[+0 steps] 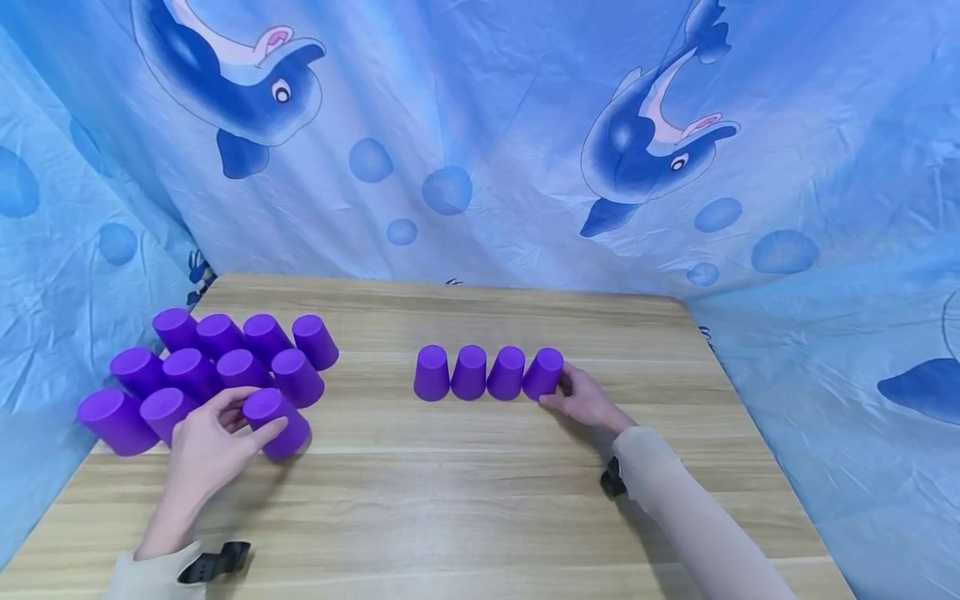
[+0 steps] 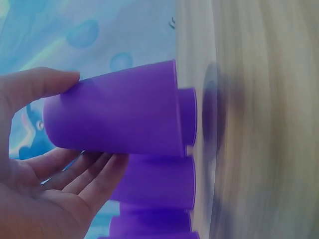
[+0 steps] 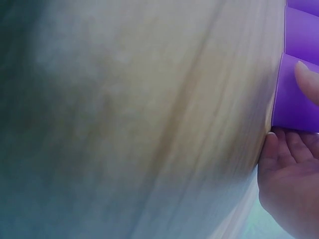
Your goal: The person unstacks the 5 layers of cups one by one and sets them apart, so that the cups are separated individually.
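Observation:
In the head view, my left hand (image 1: 210, 446) grips an upside-down purple cup (image 1: 283, 435) at the front of a group of like cups. The left wrist view shows the thumb on one side of this cup (image 2: 119, 112) and the fingers on the other; its rim is off the table, above a shadow. My right hand (image 1: 591, 402) holds another upside-down purple cup (image 1: 543, 377), the rightmost in a short row. In the right wrist view, thumb and fingers lie on opposite sides of that cup (image 3: 294, 102), whose rim is at the tabletop.
Three purple cups (image 1: 470, 375) stand left of the right hand's cup, side by side. Several more upside-down cups (image 1: 195, 375) stand in rows at the table's left. Behind the wooden table (image 1: 450, 500) hangs a blue dolphin-print curtain (image 1: 487, 125), which also runs along both sides.

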A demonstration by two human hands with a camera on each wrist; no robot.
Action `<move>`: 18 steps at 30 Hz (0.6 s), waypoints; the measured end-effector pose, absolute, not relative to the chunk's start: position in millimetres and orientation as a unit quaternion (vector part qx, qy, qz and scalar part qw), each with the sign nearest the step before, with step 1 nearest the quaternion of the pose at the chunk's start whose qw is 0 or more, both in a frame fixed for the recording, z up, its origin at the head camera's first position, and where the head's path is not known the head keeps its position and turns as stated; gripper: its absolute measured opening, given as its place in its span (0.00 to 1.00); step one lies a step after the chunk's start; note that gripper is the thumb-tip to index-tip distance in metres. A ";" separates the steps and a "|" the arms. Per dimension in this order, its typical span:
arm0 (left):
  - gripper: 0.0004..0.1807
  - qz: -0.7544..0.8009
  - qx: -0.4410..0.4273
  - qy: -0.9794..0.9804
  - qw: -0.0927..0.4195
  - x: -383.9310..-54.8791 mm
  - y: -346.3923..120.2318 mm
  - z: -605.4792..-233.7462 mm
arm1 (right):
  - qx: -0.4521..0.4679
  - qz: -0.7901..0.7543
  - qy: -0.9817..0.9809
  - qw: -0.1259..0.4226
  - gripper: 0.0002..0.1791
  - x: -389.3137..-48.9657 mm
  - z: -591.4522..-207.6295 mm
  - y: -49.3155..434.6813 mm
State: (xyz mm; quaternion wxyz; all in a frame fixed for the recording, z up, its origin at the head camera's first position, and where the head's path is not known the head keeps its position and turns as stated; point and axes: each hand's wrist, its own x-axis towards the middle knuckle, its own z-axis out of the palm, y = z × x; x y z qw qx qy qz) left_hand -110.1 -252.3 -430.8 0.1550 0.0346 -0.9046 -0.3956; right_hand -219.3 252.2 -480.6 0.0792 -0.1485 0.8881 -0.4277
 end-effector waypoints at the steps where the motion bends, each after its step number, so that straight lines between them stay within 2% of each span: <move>1: 0.32 -0.398 0.034 -0.904 0.153 -109.3 -255.4 -431.2 | -0.148 -0.428 0.888 0.079 0.29 -219.2 -480.5 252.0; 18: 0.33 -0.337 0.092 -0.926 0.144 -101.9 -288.4 -428.1 | -0.134 -0.414 0.896 0.083 0.30 -220.0 -479.6 252.0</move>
